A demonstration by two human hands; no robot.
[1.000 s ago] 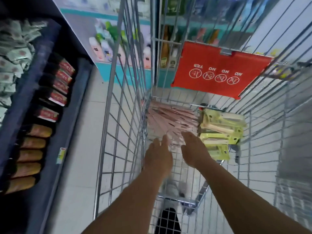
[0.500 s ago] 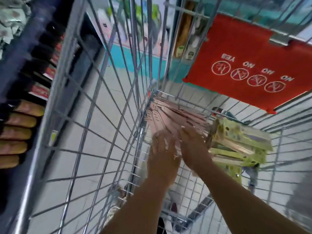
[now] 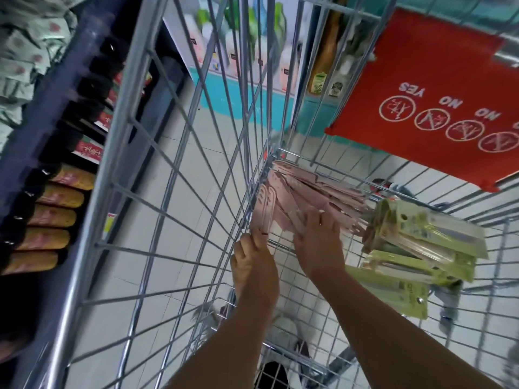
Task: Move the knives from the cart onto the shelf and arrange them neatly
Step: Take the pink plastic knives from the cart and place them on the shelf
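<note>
Head view: both hand fingertips blurred on pink knives.

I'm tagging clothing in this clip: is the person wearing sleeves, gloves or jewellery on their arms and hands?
None visible. Both forearms are bare up to the frame edge, no sleeves. The left hand and right hand have no gloves, rings, watch or bracelets that show.

Bright, even light; motion blur, wide-angle edge distortion.
</note>
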